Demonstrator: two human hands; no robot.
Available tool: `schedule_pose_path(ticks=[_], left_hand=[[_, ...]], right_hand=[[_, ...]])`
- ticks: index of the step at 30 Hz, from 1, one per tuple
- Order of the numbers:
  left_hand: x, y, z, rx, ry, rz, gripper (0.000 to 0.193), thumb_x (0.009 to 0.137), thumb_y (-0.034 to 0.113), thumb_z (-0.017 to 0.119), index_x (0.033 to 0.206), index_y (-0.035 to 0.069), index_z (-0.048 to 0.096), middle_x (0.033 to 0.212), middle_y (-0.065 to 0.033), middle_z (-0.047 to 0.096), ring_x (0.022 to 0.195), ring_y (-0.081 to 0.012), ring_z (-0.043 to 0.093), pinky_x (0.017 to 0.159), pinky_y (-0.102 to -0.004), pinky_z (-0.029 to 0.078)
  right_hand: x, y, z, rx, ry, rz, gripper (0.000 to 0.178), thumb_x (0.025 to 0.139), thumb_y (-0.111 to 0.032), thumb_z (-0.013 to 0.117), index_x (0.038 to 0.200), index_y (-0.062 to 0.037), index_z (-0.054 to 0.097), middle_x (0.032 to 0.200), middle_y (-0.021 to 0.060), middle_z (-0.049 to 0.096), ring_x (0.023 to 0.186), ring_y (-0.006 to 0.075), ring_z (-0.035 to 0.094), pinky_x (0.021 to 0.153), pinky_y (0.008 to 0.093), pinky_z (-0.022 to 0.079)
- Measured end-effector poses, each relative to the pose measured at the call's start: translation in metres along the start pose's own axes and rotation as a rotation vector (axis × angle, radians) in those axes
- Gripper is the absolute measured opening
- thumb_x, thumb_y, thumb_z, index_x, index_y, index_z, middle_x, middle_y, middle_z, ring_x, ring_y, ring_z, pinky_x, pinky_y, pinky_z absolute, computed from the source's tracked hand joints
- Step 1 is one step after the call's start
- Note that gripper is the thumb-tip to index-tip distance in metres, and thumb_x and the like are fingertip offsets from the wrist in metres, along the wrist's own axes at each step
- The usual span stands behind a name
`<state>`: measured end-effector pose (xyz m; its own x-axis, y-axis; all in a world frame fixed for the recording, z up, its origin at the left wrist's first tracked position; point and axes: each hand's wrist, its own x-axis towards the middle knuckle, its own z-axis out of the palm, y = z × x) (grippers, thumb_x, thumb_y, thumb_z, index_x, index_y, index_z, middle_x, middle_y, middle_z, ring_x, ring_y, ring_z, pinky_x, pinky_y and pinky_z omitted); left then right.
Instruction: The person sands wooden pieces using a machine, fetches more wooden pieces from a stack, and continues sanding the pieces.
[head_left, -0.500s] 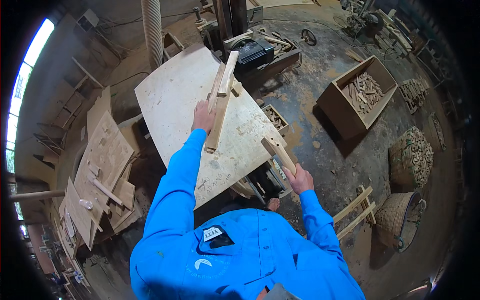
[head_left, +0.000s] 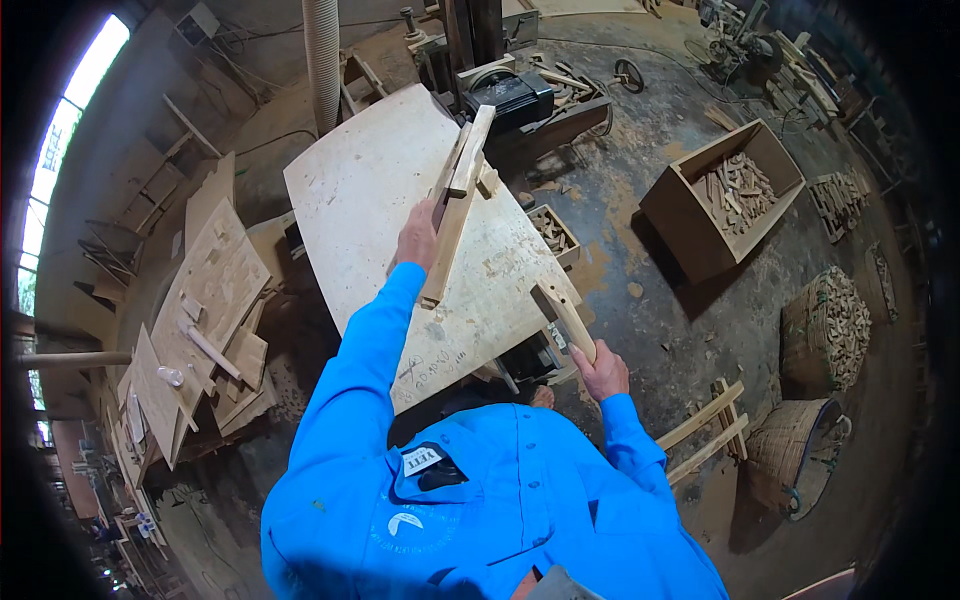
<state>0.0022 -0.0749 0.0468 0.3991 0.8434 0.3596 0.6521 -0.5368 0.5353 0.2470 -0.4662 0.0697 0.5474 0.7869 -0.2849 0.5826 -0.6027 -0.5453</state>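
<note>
My left hand (head_left: pixel 418 238) is closed on the near end of a wooden strip (head_left: pixel 449 165), whose dark side shows and which runs alongside a wooden guide (head_left: pixel 455 235) on the pale worktop (head_left: pixel 370 160). That guide is built of a long bar with a shorter block (head_left: pixel 473 150) on its far part. Past the worktop's near right corner, my right hand (head_left: pixel 605 372) is wrapped round the near end of a second wooden piece (head_left: pixel 572 322). The far end of this piece lies at the corner, pointing away from me.
A motor (head_left: pixel 508 98) and machine column stand beyond the worktop. On the right floor are a large box of wood offcuts (head_left: pixel 720 195), a full basket (head_left: pixel 826 330), another basket (head_left: pixel 790 445) and a wooden frame (head_left: pixel 705 430). Sheets of board (head_left: pixel 215 290) lie at left.
The strip in my left hand has turned, and its darker side now shows. My right hand still holds its piece near the corner. The whole view has shifted slightly.
</note>
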Motion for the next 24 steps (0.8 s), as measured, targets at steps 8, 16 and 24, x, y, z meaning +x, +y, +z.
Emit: schedule_pose_path(ticks=[8, 16, 24], left_hand=[[-0.043, 0.025, -0.028, 0.259, -0.106, -0.241, 0.042, 0.103, 0.027, 0.062, 0.139, 0.007, 0.063, 0.128, -0.0202, 0.062, 0.121, -0.0407, 0.061, 0.101, -0.0486, 0.054], [-0.047, 0.011, -0.035, 0.25, -0.112, -0.176, 0.041, 0.102, 0.028, 0.063, 0.136, 0.005, 0.065, 0.128, -0.0206, 0.064, 0.115, -0.0417, 0.064, 0.097, -0.0488, 0.056], [-0.042, 0.003, -0.024, 0.141, -0.095, -0.395, 0.052, 0.097, 0.041, 0.069, 0.134, 0.004, 0.07, 0.124, -0.0225, 0.066, 0.115, -0.0395, 0.066, 0.101, -0.0486, 0.053]], right_hand=[[-0.01, 0.01, -0.003, 0.022, -0.006, 0.007, 0.059, 0.098, -0.061, 0.065, 0.097, -0.0019, 0.064, 0.091, 0.0284, 0.073, 0.089, 0.0519, 0.07, 0.076, 0.0599, 0.053], [-0.011, 0.01, 0.0, 0.036, -0.002, -0.018, 0.06, 0.098, -0.062, 0.064, 0.096, -0.0019, 0.064, 0.086, 0.027, 0.073, 0.088, 0.0506, 0.071, 0.074, 0.0584, 0.053], [-0.01, 0.011, 0.001, 0.039, -0.018, -0.014, 0.06, 0.098, -0.061, 0.064, 0.097, -0.0018, 0.064, 0.086, 0.0263, 0.073, 0.088, 0.0496, 0.071, 0.075, 0.0573, 0.054]])
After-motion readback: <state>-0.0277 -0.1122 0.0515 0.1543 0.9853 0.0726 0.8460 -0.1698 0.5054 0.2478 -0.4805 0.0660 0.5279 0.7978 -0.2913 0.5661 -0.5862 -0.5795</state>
